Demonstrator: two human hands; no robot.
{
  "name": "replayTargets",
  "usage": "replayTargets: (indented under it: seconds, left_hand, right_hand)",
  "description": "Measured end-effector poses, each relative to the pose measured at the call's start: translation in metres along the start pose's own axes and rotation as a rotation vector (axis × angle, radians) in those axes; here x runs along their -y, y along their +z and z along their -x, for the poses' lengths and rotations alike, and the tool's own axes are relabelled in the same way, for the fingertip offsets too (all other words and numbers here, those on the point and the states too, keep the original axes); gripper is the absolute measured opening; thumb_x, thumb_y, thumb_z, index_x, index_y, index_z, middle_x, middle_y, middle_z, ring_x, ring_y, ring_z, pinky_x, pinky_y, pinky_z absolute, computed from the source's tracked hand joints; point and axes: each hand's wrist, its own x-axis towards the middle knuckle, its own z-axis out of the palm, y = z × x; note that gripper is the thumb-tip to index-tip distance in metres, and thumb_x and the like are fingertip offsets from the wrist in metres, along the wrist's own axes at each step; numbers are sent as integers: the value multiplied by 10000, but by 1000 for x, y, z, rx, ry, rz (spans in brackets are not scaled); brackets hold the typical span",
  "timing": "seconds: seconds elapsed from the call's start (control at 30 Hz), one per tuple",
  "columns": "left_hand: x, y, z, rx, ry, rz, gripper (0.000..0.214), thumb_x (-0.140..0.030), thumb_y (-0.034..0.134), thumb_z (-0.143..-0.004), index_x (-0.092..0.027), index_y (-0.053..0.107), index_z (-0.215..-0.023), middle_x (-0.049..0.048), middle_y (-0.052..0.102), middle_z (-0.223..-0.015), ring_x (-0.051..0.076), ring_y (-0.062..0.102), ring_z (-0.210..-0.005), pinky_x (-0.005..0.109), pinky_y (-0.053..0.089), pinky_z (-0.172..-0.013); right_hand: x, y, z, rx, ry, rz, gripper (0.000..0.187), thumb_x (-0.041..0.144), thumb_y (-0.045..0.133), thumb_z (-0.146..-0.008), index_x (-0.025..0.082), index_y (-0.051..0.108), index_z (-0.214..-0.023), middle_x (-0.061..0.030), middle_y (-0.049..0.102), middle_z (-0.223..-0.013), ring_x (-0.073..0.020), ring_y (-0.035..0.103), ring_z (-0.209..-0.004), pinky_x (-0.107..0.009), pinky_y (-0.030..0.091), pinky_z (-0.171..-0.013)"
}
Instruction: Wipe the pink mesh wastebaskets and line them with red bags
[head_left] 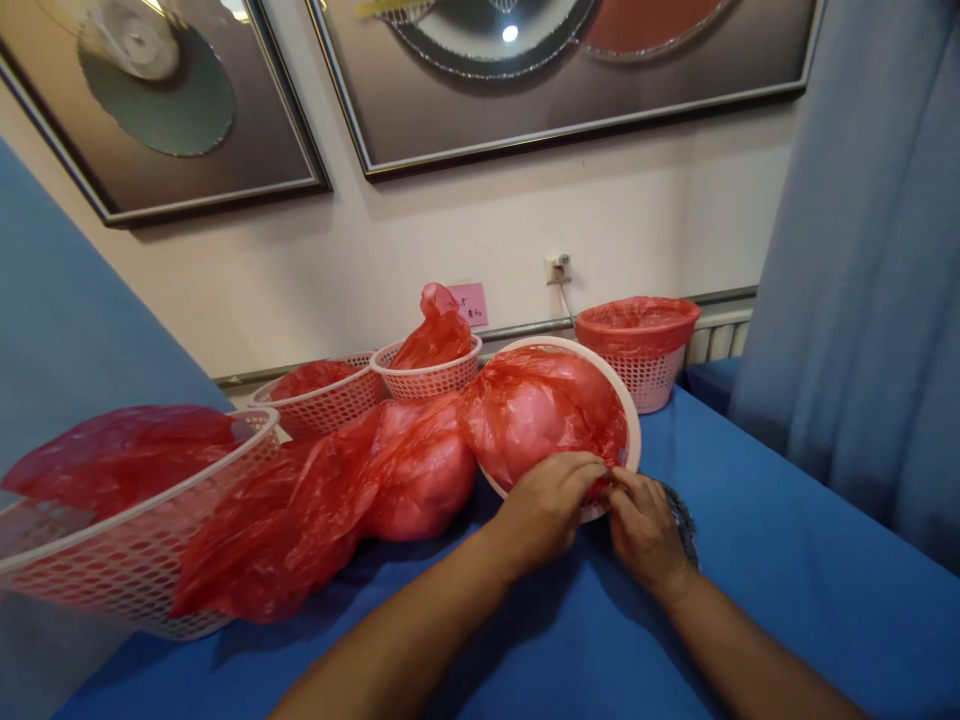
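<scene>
A tilted pale pink basket (632, 410) holds a red plastic bag (536, 405) with something rounded and pale inside it. At the basket's near rim, my left hand (551, 505) has its fingers closed on the red plastic. My right hand (649, 525) pinches the same bunched plastic just beside it, and the fingertips of both hands nearly meet. To the left, a second full red plastic bag (420, 470) lies on the blue table (757, 560), touching the tilted basket. What the bags contain cannot be made out.
A large mesh basket (142, 575) with red plastic stands at the left. Farther back are two more baskets (337, 405) (427, 380) with red bags, and a red-lined basket (649, 375) at right. A fuzzy grey thing (681, 520) lies behind my right hand. Blue curtains (862, 250) hang alongside.
</scene>
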Motion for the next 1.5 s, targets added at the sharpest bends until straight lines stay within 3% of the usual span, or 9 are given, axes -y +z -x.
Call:
replayTargets:
  seconds: [0.1, 0.23, 0.47, 0.7, 0.83, 0.93, 1.1, 1.37, 1.5]
  left_hand:
    - [6, 32, -8, 199, -104, -105, 559, -211, 519, -946, -203, 413, -1495, 147, 455, -1549, 310, 430, -1427, 477, 411, -1149]
    - [31, 50, -27, 208, -296, -125, 406, -132, 572, -882, -198, 618, -1280, 127, 395, -1586, 341, 338, -1477, 492, 371, -1166]
    - [54, 29, -40, -471, -644, 301, 210, -162, 587, -794, -177, 652, -993, 67, 721, -997, 225, 677, -955, 359, 528, -917]
    - [81, 5, -31, -723, -799, 210, 49, -236, 574, -806, -190, 571, -822, -7, 601, -740, 165, 596, -686, 287, 500, -691]
    - [60, 10, -22, -588, -584, -4, 347, -93, 567, -760, -175, 627, -1092, 116, 682, -1145, 269, 623, -1113, 412, 476, -984]
    - [35, 17, -18, -292, -256, -334, 540, -92, 516, -837, -186, 535, -1369, 154, 486, -1519, 317, 367, -1455, 502, 316, -1159]
    - [11, 26, -26, 171, 99, -482, 528, -412, 513, -959, -185, 502, -1435, 125, 535, -1490, 296, 357, -1467, 500, 218, -1217]
    - [34, 28, -34, 297, 119, -515, 195, -225, 522, -967, -201, 715, -984, 97, 642, -1333, 288, 509, -1329, 549, 324, -1144]
    - [38, 15, -37, 155, -192, -369, 147, -164, 533, -911, -167, 667, -971, 109, 716, -985, 258, 660, -972, 419, 509, -933]
  right_hand:
    - [2, -1, -1, 6, 16, -21, 218, 65, 499, -916, 201, 653, -987, -98, 651, -1100, -212, 605, -982, -356, 493, -851]
    - [3, -3, -4, 9, 23, -77, 240, 56, 491, -914, 210, 663, -981, -82, 651, -1081, -203, 609, -980, -353, 504, -862]
    - [-2, -5, -6, 5, 45, -63, 216, 56, 489, -925, 198, 650, -945, -82, 647, -1088, -203, 598, -959, -354, 487, -855]
    - [-2, 1, -2, 2, 44, -84, 208, 58, 490, -933, 192, 645, -969, -95, 631, -1112, -213, 592, -992, -362, 487, -871]
    - [-2, 1, -2, 9, 38, -97, 226, 61, 469, -943, 201, 642, -981, -94, 624, -1126, -211, 594, -1003, -359, 492, -872]
    - [-2, 0, -2, 4, 41, -91, 221, 66, 470, -945, 199, 642, -982, -96, 625, -1118, -215, 589, -1009, -368, 493, -882]
    - [-3, -1, -3, -5, 29, -54, 218, 60, 468, -941, 190, 640, -979, -100, 628, -1110, -211, 585, -978, -365, 488, -867]
    - [-4, -2, -4, 15, 32, -70, 224, 57, 471, -933, 192, 647, -963, -93, 642, -1107, -211, 588, -982, -363, 478, -865]
    - [-5, -2, -4, 11, 39, -73, 211, 69, 473, -940, 199, 639, -950, -95, 635, -1127, -213, 583, -984, -368, 478, -858]
